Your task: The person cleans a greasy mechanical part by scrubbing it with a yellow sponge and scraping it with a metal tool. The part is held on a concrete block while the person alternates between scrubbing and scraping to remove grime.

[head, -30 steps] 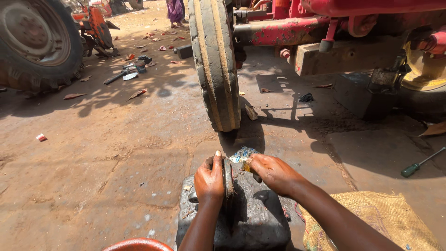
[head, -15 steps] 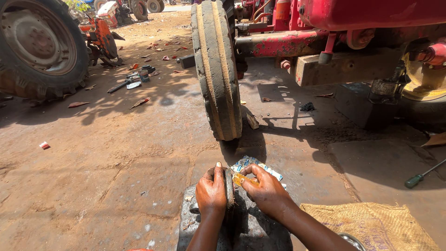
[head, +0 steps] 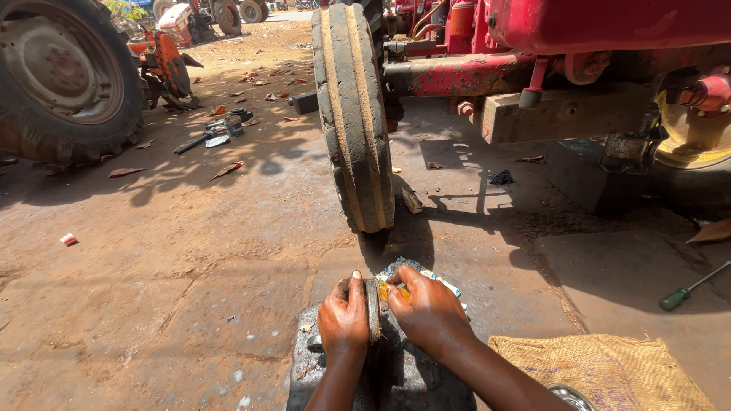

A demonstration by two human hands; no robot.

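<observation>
Head view, two hands at work over one dark block (head: 411,380) at 6 o'clock. The left hand (head: 343,323) is curled around one thin, dark metal ring (head: 373,308) held upright on edge on the block's top, thumb and fingers pressed to its left face. The right hand (head: 430,312) is closed on a patterned cloth (head: 419,274) with a yellow patch, pressed against the ring's right face. The ring looks grey-brown, dull and greasy; only its rim shows between the hands. One ribbed front tyre (head: 354,114) of a red tractor (head: 579,38) stands at 12 o'clock, near the block, narrowing the room ahead. One large rear tyre (head: 61,76) fills 10 o'clock. One burlap sack (head: 601,373) lies at 4 o'clock just beside the block; one green-handled screwdriver (head: 689,289) lies at 3 o'clock, well apart. Bare dirt ground (head: 167,266) opens wide from 7 to 10 o'clock, with one small heap of tools (head: 217,133) at 11 o'clock.
</observation>
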